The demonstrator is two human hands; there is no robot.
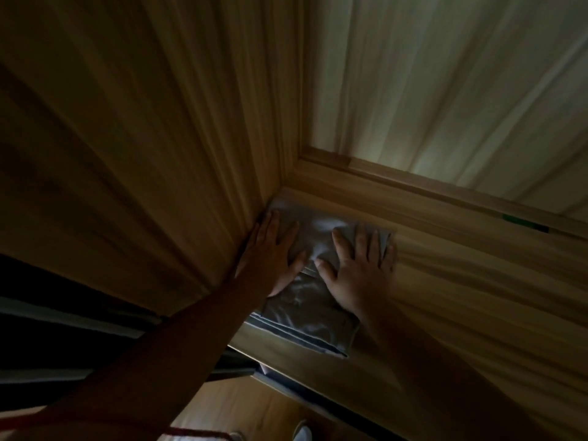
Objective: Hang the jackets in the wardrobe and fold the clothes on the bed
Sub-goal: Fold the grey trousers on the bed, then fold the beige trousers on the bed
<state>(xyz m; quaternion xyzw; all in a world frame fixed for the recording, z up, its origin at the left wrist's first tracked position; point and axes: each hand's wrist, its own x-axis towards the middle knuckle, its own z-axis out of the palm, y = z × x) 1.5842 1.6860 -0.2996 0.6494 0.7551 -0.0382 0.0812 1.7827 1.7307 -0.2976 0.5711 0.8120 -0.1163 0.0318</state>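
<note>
Both hands, L (270,249) & R (359,268), press flat w/ spread fingers on a folded grey garment (310,316). Smooth, creased rectangle lies in wood-grain wardrobe shelf (461,297) corner.

Cloth (305,310): grey fabric, smooth, faint sheen, soft creases. Shelf (445,281): light wood with straight grain, satin finish. Side panel (143,138): the same grained wood, matt. Back panel (445,74): paler, whitish streaked wood-look surface, matt. Floor (254,415): wood-look boards, slight gloss.
</note>
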